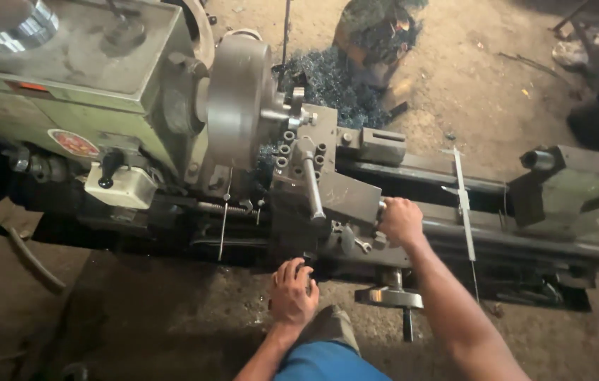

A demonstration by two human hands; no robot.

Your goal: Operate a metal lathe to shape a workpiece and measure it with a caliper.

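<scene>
I look down on a metal lathe. Its round grey chuck (236, 99) holds a short workpiece (292, 115) against the tool post (306, 152). My right hand (400, 220) is closed around a small crank handle on the compound slide (349, 197). My left hand (292, 289) grips a dark handwheel on the front of the carriage apron, mostly hidden under my fingers. A larger handwheel (389, 296) with a black handle sticks out between my arms.
The green headstock (67, 77) with a black lever (107, 169) fills the upper left. The tailstock (575, 187) sits at right on the bed. A steel ruler (463, 204) lies across the bed. Bluish metal swarf (342, 88) is piled on the dirt floor behind.
</scene>
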